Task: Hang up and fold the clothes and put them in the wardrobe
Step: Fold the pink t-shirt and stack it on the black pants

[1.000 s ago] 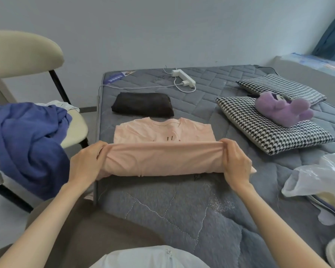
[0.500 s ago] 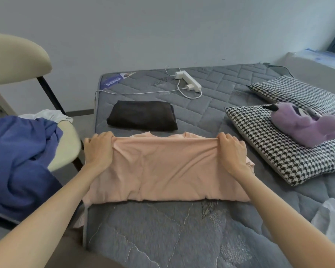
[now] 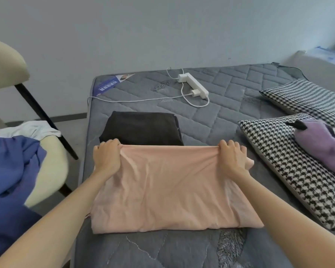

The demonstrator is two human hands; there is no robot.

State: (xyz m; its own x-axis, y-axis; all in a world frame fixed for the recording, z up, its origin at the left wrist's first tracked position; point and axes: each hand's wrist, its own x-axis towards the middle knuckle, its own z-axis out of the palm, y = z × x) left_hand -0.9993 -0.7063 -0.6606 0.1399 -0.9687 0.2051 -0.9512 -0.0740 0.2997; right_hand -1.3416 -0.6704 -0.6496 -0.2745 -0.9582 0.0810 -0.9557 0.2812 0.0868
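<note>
A pink shirt [image 3: 170, 188] lies folded in half on the grey mattress [image 3: 220, 117]. My left hand [image 3: 106, 157] grips its far left corner and my right hand [image 3: 231, 158] grips its far right corner, both with fingers curled over the fabric edge. Just beyond the shirt sits a folded dark garment [image 3: 141, 128], its near edge touching the pink fabric. A blue garment [image 3: 10, 180] and a white one [image 3: 29, 129] are heaped on the chair [image 3: 52, 165] to the left.
A white power strip [image 3: 193, 85] with cable lies at the back of the mattress. Two houndstooth pillows [image 3: 275, 159] sit on the right, one carrying a purple plush toy [image 3: 323, 146]. The wall stands behind the bed.
Both hands carried the shirt's lower hem away from me and laid it over the top half, up to the dark garment. The view moved closer to the bed.
</note>
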